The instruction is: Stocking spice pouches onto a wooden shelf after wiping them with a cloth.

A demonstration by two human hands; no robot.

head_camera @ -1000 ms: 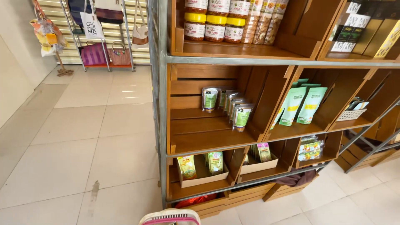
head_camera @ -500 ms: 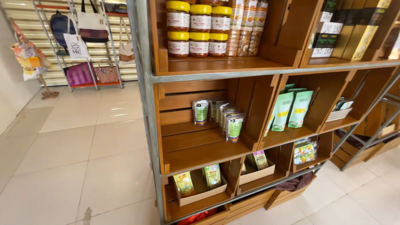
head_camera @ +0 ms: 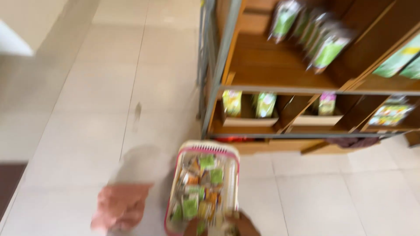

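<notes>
The view is blurred by motion. A pink-rimmed white basket (head_camera: pixel 204 150) full of small green, orange and yellow packets sits low in the picture on the tiled floor side of the wooden shelf unit (head_camera: pixel 280 78). One hand, which I take for my right hand (head_camera: pixel 245 225), is at the basket's near end, against its rim and the packets there. Blur hides what its fingers are doing. My left hand is out of the picture.
Green pouches (head_camera: pixel 326 46) stand on the middle shelf. Low cardboard trays (head_camera: pixel 249 120) with packets sit on the bottom shelf. A blurred pink shape (head_camera: pixel 120 207) lies left of the basket; what it is I cannot tell. Pale floor tiles (head_camera: pixel 109 87) stretch leftward.
The view has dropped sharply from the upper shelves down to the floor. The basket and a hand have come into the picture; the jars on the top shelf are out of sight.
</notes>
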